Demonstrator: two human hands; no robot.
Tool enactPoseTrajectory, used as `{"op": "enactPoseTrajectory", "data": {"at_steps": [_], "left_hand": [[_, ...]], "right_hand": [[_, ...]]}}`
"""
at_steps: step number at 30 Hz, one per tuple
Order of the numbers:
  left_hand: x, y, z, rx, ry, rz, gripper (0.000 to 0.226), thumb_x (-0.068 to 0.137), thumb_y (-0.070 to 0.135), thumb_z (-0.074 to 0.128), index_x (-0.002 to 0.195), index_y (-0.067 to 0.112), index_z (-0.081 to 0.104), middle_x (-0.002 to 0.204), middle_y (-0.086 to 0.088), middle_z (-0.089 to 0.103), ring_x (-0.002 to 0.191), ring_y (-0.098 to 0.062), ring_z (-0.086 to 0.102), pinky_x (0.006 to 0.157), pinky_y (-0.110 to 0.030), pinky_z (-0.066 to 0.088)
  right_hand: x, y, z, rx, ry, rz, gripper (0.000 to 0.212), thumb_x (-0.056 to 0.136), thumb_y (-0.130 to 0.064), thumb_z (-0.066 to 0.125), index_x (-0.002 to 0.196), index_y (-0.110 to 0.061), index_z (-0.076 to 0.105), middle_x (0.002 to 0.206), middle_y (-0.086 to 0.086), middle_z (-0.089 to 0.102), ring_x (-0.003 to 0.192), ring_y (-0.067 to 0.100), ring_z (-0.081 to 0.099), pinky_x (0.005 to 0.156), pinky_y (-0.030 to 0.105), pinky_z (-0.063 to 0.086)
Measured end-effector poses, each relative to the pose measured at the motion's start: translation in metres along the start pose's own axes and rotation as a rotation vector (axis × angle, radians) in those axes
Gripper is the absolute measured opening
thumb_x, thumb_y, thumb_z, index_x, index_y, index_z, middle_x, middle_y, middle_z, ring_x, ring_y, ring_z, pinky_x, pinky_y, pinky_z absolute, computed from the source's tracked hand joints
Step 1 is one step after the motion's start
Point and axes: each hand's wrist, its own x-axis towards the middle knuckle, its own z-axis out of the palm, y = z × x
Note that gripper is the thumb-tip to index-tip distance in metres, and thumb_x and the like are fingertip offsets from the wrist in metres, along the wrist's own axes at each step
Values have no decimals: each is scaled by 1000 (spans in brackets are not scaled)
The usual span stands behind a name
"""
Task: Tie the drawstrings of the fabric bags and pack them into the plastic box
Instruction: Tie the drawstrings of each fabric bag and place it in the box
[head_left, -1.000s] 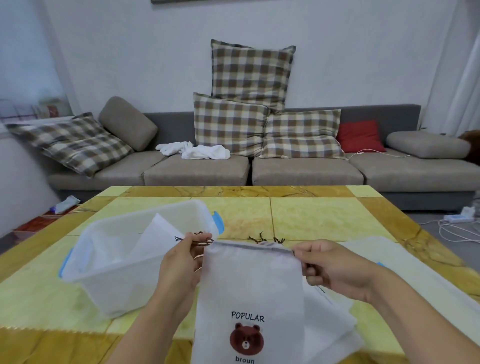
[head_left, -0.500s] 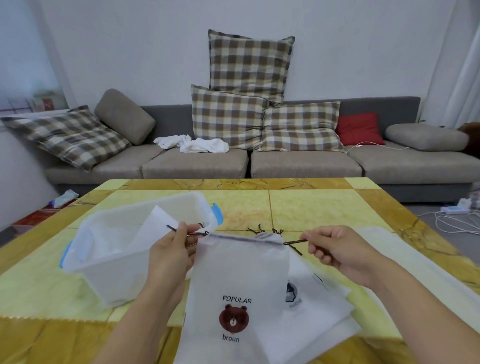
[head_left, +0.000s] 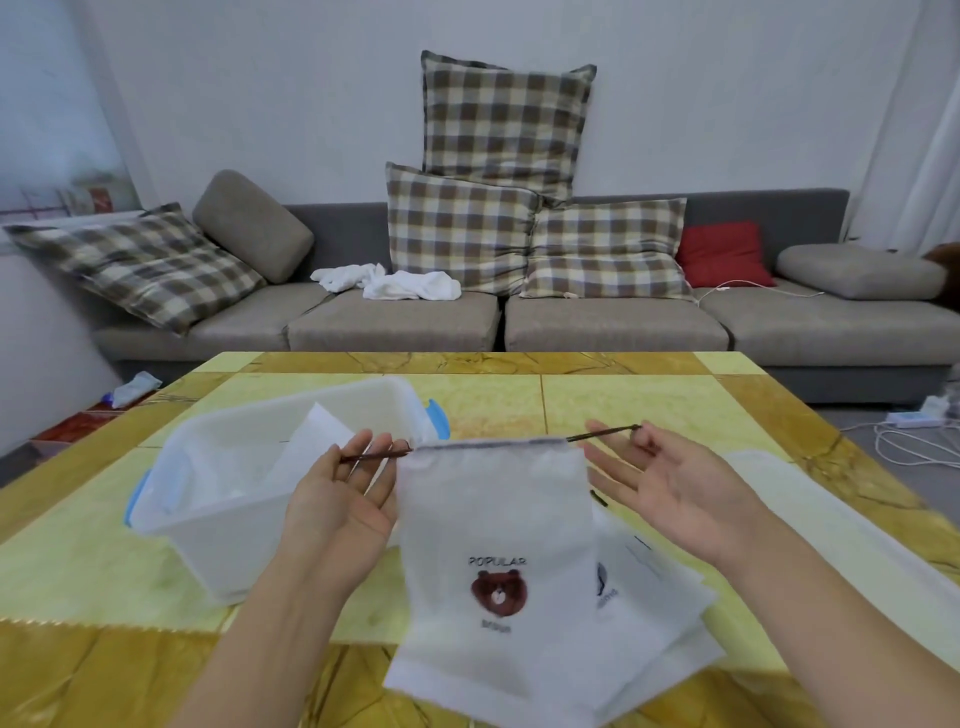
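A white bag (head_left: 498, 525) with a bear print hangs above the worktop's (head_left: 623, 395) near edge, over more bags (head_left: 654, 587) lying flat. Its dark drawstring (head_left: 374, 456) runs out both sides. The left hand (head_left: 337, 499) and right hand (head_left: 670, 483), palms up, each have fingers loosely spread, pinching a string end. The box (head_left: 218, 499) sits at the left, a bag inside.
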Motion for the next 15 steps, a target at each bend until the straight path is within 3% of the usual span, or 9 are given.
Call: {"op": "enactPoseTrajectory", "data": {"at_steps": [1, 3, 5, 6, 9, 12, 15], "left_hand": [[1, -2, 0, -16, -2, -8, 33, 107, 27, 36, 87, 13, 58, 79, -2, 71, 74, -21, 74, 84, -35, 55], [2, -4, 0, -40, -4, 2, 38, 108, 28, 34, 79, 14, 54, 74, -3, 69, 76, -19, 74, 90, -36, 53], [3, -2, 1, -97, -3, 53, 42, 109, 28, 32, 74, 14, 49, 66, -3, 61, 69, -19, 68, 87, -36, 54], [5, 3, 0, -127, 6, 95, 42, 109, 28, 32, 72, 14, 47, 61, -1, 55, 62, -17, 63, 83, -34, 54], [9, 26, -8, -157, 44, 207, 43, 109, 28, 32, 69, 16, 44, 53, 4, 38, 47, -12, 44, 65, -24, 48], [12, 41, -20, -113, 94, 228, 44, 108, 28, 32, 67, 17, 43, 53, 6, 27, 42, -11, 30, 49, -19, 34], [15, 38, -21, 12, 133, 263, 44, 108, 30, 33, 68, 16, 44, 54, 5, 23, 42, -11, 23, 43, -20, 28]], "right_hand": [[1, 1, 4, 121, -2, -11, 32, 105, -17, 41, 75, -14, 47, 104, 11, 73, 104, 29, 72, 92, 52, 55], [5, 8, 7, 293, 47, -47, 31, 105, -15, 40, 74, -15, 44, 75, 7, 63, 78, 23, 73, 77, 46, 62], [13, 13, 6, 420, 144, -67, 28, 107, -14, 39, 78, -16, 40, 60, 1, 41, 51, 14, 52, 62, 32, 58], [15, 12, 3, 433, 199, -73, 29, 107, -14, 38, 79, -17, 38, 57, -1, 33, 46, 11, 38, 54, 26, 49], [18, -1, -12, 280, 350, -121, 34, 107, -11, 34, 74, -19, 32, 53, -5, 23, 41, 10, 21, 38, 20, 26], [16, -19, -26, 186, 438, -166, 37, 105, -7, 30, 71, -20, 27, 52, -6, 21, 39, 10, 18, 35, 20, 19], [19, -21, -34, 147, 472, -185, 40, 103, -3, 29, 68, -21, 23, 58, -5, 17, 38, 10, 16, 33, 22, 18]]}}
